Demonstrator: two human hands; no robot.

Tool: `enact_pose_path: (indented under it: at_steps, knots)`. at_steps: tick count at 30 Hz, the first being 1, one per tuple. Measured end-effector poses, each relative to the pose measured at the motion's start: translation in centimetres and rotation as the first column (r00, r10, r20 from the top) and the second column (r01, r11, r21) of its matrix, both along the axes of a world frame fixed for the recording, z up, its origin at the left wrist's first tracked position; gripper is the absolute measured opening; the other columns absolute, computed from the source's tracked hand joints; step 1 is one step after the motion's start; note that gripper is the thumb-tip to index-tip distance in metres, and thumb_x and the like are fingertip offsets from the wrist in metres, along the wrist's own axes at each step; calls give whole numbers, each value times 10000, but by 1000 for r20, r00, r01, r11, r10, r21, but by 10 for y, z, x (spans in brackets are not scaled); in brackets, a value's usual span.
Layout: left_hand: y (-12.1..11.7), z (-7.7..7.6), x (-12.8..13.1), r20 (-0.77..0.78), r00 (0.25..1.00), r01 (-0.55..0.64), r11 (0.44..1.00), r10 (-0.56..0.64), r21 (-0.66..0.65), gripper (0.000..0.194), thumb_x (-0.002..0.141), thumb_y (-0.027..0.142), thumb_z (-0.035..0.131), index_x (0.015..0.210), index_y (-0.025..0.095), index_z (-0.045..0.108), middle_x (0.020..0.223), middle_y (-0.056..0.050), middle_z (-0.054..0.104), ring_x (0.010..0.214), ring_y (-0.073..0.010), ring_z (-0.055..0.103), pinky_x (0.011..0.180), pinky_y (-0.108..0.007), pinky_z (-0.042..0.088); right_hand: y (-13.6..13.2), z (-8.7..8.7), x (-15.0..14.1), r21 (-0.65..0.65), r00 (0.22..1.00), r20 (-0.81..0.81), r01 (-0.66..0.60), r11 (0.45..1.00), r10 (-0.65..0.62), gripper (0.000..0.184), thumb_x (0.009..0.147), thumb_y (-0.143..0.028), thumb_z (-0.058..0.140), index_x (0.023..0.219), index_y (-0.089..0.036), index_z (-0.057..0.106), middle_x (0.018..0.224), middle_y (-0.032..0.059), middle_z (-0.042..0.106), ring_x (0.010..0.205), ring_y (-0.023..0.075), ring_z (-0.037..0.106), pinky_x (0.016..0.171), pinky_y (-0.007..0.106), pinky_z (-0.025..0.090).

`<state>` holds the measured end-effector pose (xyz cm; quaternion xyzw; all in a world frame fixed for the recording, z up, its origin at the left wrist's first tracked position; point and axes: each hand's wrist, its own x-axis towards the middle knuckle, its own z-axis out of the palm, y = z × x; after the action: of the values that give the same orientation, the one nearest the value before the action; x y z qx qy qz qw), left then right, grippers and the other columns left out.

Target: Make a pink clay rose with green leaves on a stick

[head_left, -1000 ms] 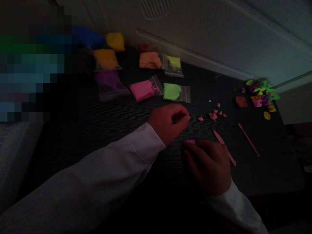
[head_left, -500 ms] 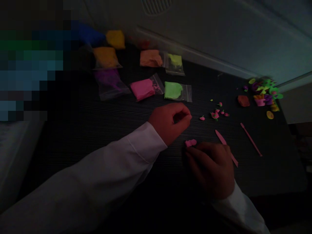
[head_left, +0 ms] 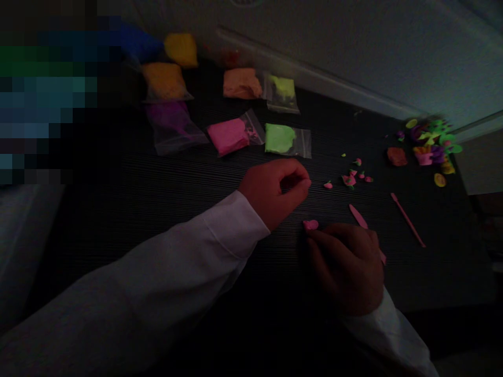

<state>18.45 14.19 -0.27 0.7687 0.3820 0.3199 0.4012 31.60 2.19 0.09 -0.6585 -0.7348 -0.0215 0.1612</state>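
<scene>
My left hand [head_left: 277,192] is held over the dark table with thumb and forefinger pinched together. Whatever may be between those fingertips is hidden or too small to make out. Lower right, my right hand [head_left: 348,267] has its fingertips closed on a small piece of pink clay [head_left: 310,225], which looks flattened and rounded at its far end. Just beyond it lies a pink modelling knife [head_left: 358,215], partly covered by my right hand. Small pink clay buds with green bits [head_left: 349,180] are scattered to the right of my left hand, and a single pink bud [head_left: 328,185] lies closest to it.
Bags of clay stand at the back, among them pink [head_left: 228,136], green [head_left: 280,139], peach [head_left: 241,84], orange [head_left: 164,80] and purple [head_left: 168,118]. A thin pink tool [head_left: 408,220] lies right. Coloured clay figures [head_left: 434,146] cluster by the wall, near a reddish-brown lump [head_left: 396,156].
The view has shifted slightly. My right hand has moved a little to the right with the pink clay, which shows a shorter shape. My left hand keeps its pinch.
</scene>
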Motion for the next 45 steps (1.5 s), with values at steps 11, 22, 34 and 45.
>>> enact_pose_path:
  at_steps: [11,22,34,45]
  knots:
    - [-1,0,0,0,1000,-10,1000,10,9,143,715,227,442,706,161,568,651,26,567,602,-75,490,581,-203,383,1,-4,2,40,999,16,30,999,-30,165,670,-263,583,825,-219,621,764,21,567,705,139,501,653,309,344]
    - [0,1,1,-8,1000,1,1000,-1,2,133,710,225,444,706,167,564,656,25,569,611,-76,495,579,-205,378,3,-6,3,26,1000,8,16,1000,-16,168,689,-234,561,849,-231,612,772,15,563,717,137,496,666,309,345]
    - [0,0,0,1,1000,1,1000,-1,-6,131,709,224,448,709,169,567,667,24,572,613,-77,492,579,-204,370,4,-5,3,4,1000,-16,26,1000,-26,147,689,-244,560,822,-225,618,778,20,551,726,141,496,671,315,362]
    - [0,0,0,8,1000,1,1000,-1,-12,124,706,221,453,703,170,566,657,24,567,614,-81,494,579,-210,372,4,-6,1,22,996,-40,85,996,-84,159,682,-235,569,835,-220,609,802,22,557,735,136,507,670,303,386]
